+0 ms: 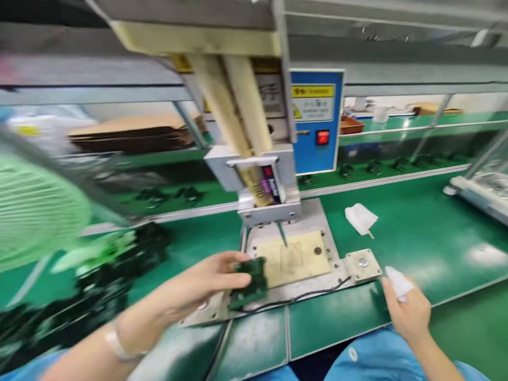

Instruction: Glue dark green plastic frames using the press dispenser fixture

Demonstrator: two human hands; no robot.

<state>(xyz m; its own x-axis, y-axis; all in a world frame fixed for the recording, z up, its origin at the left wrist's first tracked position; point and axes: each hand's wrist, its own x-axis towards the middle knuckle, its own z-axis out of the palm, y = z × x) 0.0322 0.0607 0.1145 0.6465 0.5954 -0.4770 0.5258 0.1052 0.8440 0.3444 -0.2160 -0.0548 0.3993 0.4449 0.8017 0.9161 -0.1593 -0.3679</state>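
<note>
My left hand [200, 283] is closed around a small green circuit board with black parts [251, 280], holding it at the left edge of the cream fixture plate [296, 259] under the press head [270, 190]. My right hand [408, 309] hovers at the front edge of the green bench, to the right of a metal button block [363, 263]. A white cot covers one fingertip. Its other fingers are curled, and nothing shows in them. The picture is smeared by motion.
A blue control box [317, 119] with a red button stands behind the press. A pale green fan [35, 209] and a pile of dark parts [99, 280] sit at the left. A white wad [360, 218] lies on the mat; a conveyor [377, 169] carries dark parts behind.
</note>
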